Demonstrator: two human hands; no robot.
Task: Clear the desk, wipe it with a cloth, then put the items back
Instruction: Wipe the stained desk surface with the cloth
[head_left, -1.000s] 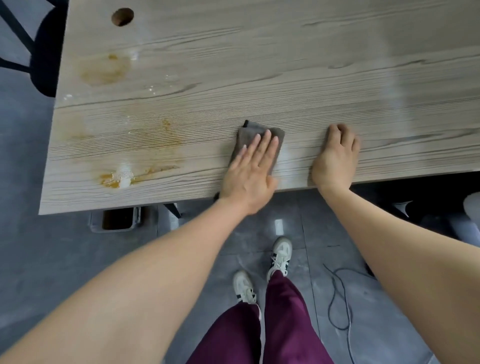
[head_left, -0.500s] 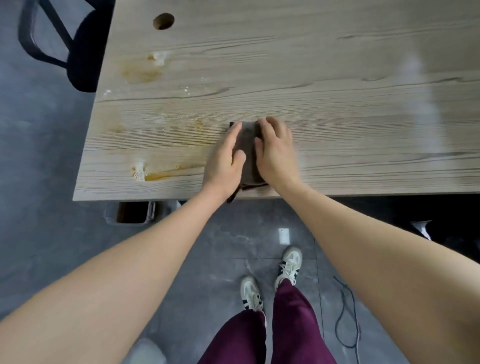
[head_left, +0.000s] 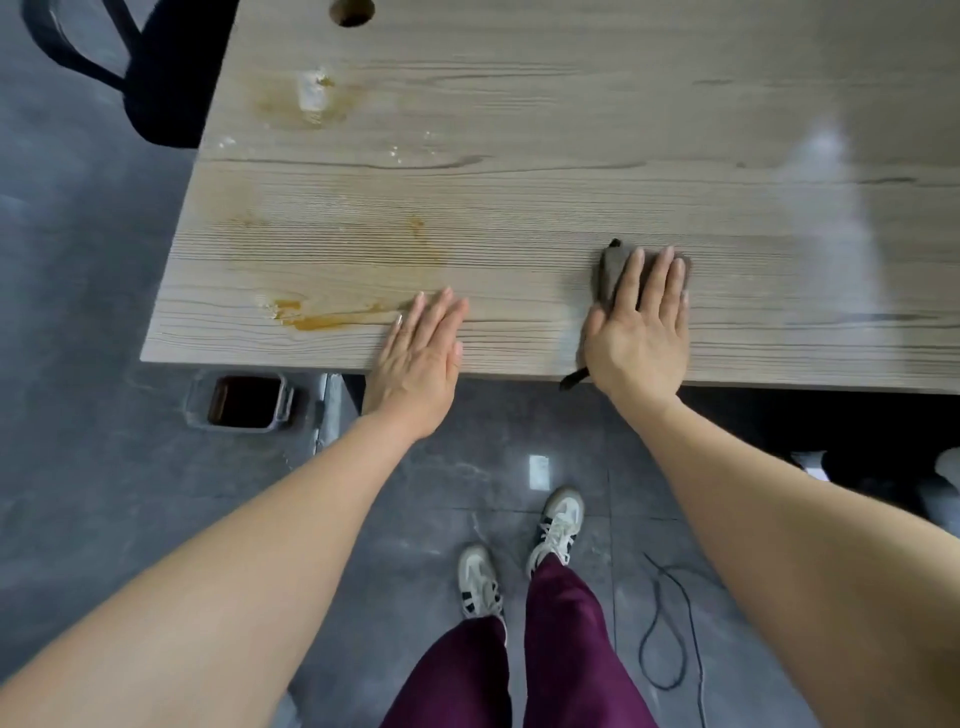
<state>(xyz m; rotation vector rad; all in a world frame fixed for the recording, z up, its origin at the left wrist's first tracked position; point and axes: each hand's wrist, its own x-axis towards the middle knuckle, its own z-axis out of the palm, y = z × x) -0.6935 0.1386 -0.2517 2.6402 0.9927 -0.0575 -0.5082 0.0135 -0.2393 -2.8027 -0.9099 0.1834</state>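
The right hand (head_left: 636, 332) is laid flat on the folded brown cloth (head_left: 608, 273), pressing it for wiping. The left hand (head_left: 421, 353), fingers straight and holding nothing, is rested on the pale wood-grain desk (head_left: 519, 182) near the orange stain (head_left: 322, 317), likely for support.

Bare forearms, no sleeves; maroon trousers (head_left: 566, 660); white sneakers (head_left: 558, 522) with dark stripes, white laces.

this looks like an office or study room. the long wood-grain desk (head_left: 571, 156) has a round cable hole (head_left: 352, 11) cut through its top, a dark chair (head_left: 156, 78) stands at its far left end, the floor (head_left: 104, 493) is grey polished tile, and a loose black cable (head_left: 670, 634) trails across it near the desk.
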